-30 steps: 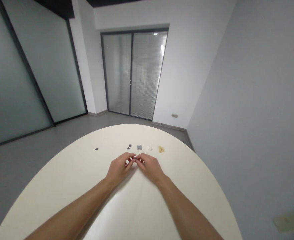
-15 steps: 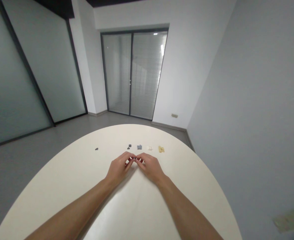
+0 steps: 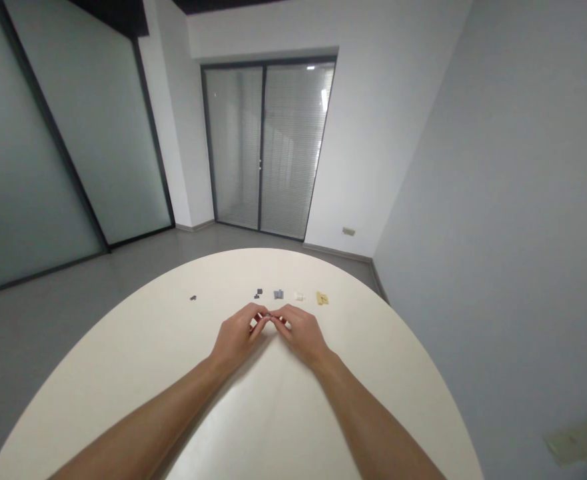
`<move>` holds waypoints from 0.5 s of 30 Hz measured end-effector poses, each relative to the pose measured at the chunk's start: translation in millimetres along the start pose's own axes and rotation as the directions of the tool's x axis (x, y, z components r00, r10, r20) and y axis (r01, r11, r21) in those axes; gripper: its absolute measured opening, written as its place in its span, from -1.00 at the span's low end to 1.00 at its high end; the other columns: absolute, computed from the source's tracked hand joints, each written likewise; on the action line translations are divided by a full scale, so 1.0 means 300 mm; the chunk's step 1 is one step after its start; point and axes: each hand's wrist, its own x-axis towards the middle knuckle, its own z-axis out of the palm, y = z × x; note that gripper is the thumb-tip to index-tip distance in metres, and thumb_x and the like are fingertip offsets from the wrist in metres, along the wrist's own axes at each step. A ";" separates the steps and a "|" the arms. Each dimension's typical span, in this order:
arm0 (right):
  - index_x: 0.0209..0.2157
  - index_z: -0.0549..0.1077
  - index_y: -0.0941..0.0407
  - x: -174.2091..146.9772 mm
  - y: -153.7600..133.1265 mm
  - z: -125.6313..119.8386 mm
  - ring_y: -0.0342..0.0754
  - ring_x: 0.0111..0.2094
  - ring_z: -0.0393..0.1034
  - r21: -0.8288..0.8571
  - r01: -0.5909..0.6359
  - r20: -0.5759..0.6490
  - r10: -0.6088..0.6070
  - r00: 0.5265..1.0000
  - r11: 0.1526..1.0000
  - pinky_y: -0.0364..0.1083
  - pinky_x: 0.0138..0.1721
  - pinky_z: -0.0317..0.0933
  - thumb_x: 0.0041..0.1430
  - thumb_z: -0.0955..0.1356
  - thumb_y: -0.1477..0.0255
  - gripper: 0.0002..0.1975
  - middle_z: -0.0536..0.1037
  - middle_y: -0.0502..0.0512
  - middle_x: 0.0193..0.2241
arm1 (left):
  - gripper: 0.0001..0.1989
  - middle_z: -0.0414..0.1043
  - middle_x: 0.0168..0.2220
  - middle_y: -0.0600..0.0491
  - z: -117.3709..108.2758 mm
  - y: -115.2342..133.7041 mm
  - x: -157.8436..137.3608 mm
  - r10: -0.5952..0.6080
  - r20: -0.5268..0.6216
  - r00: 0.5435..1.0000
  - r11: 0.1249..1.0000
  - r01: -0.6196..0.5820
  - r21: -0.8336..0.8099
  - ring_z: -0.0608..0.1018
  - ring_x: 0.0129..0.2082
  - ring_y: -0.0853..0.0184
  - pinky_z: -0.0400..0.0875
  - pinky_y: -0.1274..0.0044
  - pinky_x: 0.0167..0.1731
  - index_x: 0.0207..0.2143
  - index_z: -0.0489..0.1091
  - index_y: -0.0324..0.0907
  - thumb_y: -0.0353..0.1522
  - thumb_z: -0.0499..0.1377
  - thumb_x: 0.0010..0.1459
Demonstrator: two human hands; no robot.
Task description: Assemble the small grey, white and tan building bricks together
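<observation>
Both hands meet over the round, pale surface (image 3: 383, 353), just on the near side of a row of small pieces. The left hand (image 3: 240, 333) has its grip closed, thumb against fingers, and the right hand (image 3: 300, 333) mirrors it; the fingertips nearly touch, clamped together on a small dark piece (image 3: 269, 316) between them. That piece is mostly covered by the fingers, so whether it is a single part or several already joined cannot be told. Beyond the hands, the other pieces lie loose, grouped by colour: the dark squares (image 3: 259, 292) just past the left fingertips, then the blue-grey pieces (image 3: 278, 294), the white pieces (image 3: 299, 297) and, at the right end, the yellow pieces (image 3: 322, 299). A dark cluster (image 3: 193, 298) lies well apart from these, off to the left. As far as can be judged, the sorting into separate colour groups looks done, while the handling of the held piece is midway: it is up in both grips and not set down. Neither hand touches any of the groups on the surface, so whatever work those pieces call for seems to be left; they are too small to show whether any are joined.
</observation>
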 end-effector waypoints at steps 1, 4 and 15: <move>-0.12 0.55 0.02 0.000 0.000 -0.001 -0.10 -0.23 0.48 0.003 0.001 0.001 -0.001 1.000 1.000 -0.15 -0.16 0.26 0.39 0.26 0.27 -0.75 0.61 0.04 -0.26 | -0.75 0.54 -0.25 0.10 0.000 0.000 0.000 0.003 -0.002 1.000 1.000 -0.003 -0.001 0.55 -0.32 0.35 0.46 0.54 -0.30 -0.16 0.43 -0.06 -0.17 0.03 0.32; -0.12 0.55 0.02 -0.001 0.002 -0.002 -0.10 -0.23 0.47 0.013 0.002 -0.005 -0.002 1.000 1.000 -0.15 -0.15 0.26 0.39 0.26 0.27 -0.75 0.61 0.05 -0.26 | -0.75 0.53 -0.25 0.10 0.001 0.001 0.001 0.009 -0.003 1.000 1.000 -0.009 -0.008 0.55 -0.31 0.35 0.46 0.54 -0.30 -0.16 0.43 -0.06 -0.17 0.03 0.32; -0.13 0.56 0.02 -0.004 0.004 -0.006 -0.10 -0.22 0.47 0.037 -0.005 -0.012 0.005 1.000 0.999 -0.15 -0.14 0.25 0.39 0.27 0.27 -0.76 0.60 0.03 -0.25 | -0.79 0.52 -0.26 0.11 -0.006 0.003 0.003 0.004 0.022 1.000 0.999 -0.003 -0.041 0.52 -0.35 0.38 0.42 0.54 -0.31 -0.16 0.43 -0.08 -0.23 0.04 0.33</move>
